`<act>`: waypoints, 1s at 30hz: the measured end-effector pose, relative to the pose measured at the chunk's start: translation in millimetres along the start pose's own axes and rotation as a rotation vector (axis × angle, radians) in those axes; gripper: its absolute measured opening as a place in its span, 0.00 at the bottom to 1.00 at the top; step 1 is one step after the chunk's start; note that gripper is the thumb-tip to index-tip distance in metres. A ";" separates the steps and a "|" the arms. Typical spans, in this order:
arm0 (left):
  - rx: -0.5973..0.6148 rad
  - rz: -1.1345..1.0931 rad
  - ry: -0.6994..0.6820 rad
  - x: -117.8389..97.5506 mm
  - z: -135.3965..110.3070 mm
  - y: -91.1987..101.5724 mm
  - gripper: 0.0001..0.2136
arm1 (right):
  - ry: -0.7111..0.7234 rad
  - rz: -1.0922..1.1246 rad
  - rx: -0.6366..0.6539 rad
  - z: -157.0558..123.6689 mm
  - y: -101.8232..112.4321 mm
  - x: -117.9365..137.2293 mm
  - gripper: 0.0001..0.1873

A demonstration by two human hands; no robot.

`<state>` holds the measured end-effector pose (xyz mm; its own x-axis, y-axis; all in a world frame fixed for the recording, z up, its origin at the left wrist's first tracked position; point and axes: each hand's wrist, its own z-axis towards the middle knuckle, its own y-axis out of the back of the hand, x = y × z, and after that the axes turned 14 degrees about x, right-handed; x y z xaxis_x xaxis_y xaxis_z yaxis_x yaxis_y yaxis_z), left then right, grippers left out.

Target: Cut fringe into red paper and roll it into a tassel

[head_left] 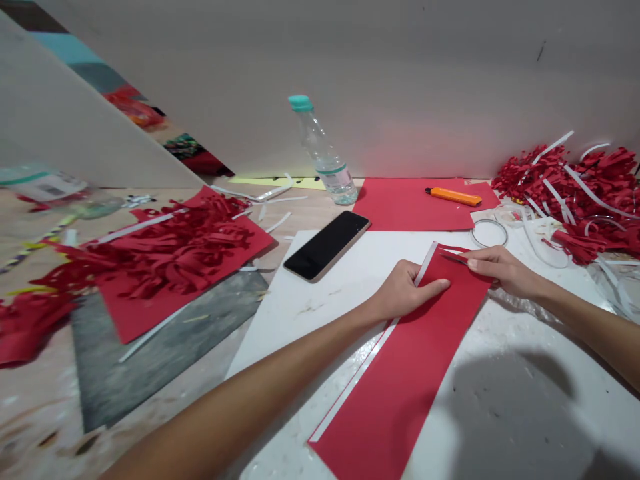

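Observation:
A long red sheet (425,360) with a white tape strip along its left edge slants across the white board. My left hand (413,288) is closed on the sheet near its far end, thumb on top and fingers underneath. At the sheet's far right corner, my right hand (505,269) grips scissors (454,257); a dark blade shows over the red surface, while the handles are hidden in the fingers. A narrow strip along the far edge is partly separated from the sheet.
A black phone (327,245) lies beyond my left hand, with a plastic bottle (333,163) behind it. An orange cutter (454,196) rests on another red sheet (395,207). Red fringe piles (185,250) lie left, and more fringe (595,187) lies right beside a tape ring (490,233).

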<state>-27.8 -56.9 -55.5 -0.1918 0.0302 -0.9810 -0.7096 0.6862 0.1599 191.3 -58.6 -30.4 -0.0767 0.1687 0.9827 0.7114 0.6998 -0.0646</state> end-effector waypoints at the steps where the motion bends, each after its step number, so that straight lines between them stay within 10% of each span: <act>1: 0.001 0.002 0.002 -0.1 0.1 0.0 0.21 | 0.002 0.001 0.003 0.2 0.4 -0.5 0.19; 30: 0.016 0.005 -0.009 0.2 1.1 -0.8 0.21 | -0.008 0.055 0.006 1.3 0.3 -3.1 0.21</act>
<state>-26.6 -56.6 -56.0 -0.1893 0.0406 -0.9811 -0.6976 0.6976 0.1634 190.8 -58.0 -33.7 -0.0434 0.2121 0.9763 0.7104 0.6936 -0.1191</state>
